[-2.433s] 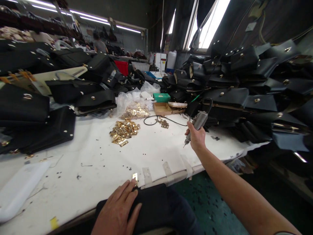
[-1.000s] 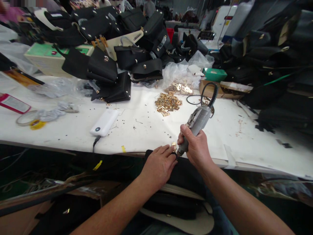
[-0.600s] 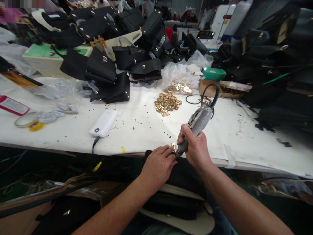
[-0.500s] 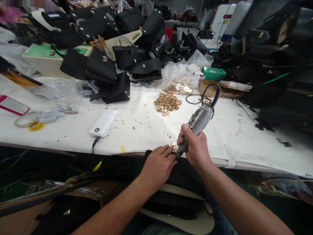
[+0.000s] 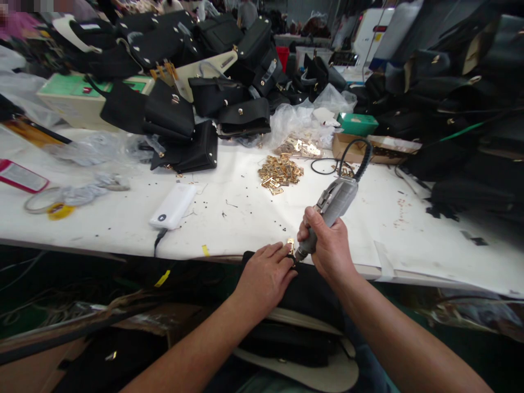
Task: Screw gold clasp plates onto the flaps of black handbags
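Observation:
My right hand point(image 5: 327, 240) is wrapped round a grey electric screwdriver point(image 5: 336, 199), its tip slanting down to the left. That tip sits close beside a small gold clasp plate point(image 5: 290, 243) at the edge of a black handbag point(image 5: 305, 292). My left hand point(image 5: 266, 278) is closed on the same edge, fingers pressing next to the clasp and thumb towards the tip. The bag lies against the table's front edge, its beige lining point(image 5: 303, 376) showing lower down. My fingers hide part of the clasp and the exact point of contact.
On the white table point(image 5: 229, 229) lie a pile of gold clasp parts point(image 5: 281, 172), a white power bank point(image 5: 174, 206) with a cable, and scattered dark bits. Black bags point(image 5: 170, 112) are heaped at the back left, and more point(image 5: 458, 120) at the right. A green box point(image 5: 357, 124) stands behind.
The screwdriver's tip has shifted slightly up and right, away from the clasp edge. My left hand keeps almost the same place on the bag.

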A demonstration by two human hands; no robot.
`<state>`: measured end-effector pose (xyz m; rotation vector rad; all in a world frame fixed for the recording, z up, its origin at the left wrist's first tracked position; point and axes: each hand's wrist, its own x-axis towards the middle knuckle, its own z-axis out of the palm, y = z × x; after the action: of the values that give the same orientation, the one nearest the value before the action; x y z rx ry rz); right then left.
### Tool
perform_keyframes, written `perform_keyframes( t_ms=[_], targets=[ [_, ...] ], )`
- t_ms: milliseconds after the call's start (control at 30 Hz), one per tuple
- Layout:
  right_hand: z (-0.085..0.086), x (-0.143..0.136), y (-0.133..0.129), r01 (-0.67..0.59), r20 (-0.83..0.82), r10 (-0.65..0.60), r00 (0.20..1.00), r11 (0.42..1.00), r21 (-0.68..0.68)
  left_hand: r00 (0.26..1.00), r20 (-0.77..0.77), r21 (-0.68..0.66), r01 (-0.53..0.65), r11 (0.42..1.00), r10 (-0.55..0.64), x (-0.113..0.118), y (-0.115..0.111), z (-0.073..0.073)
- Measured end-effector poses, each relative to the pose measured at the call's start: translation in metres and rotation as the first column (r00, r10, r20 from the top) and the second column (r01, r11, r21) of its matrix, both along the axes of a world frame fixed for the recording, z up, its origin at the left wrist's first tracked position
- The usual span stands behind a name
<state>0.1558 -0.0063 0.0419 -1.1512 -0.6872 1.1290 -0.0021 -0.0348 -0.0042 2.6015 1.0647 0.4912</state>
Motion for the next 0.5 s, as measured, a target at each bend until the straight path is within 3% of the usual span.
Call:
perform_keyframes(
  t_ms=[500],
  targets=[
    [-0.0008, -0.0028, -0.0011, 0.001, -0.022, -0.001, 1.0, 1.0, -0.01, 1.0, -0.006, 0.012, 0.006, 1.0, -0.006, -0.0005, 0.0001, -0.0001]
  ],
)
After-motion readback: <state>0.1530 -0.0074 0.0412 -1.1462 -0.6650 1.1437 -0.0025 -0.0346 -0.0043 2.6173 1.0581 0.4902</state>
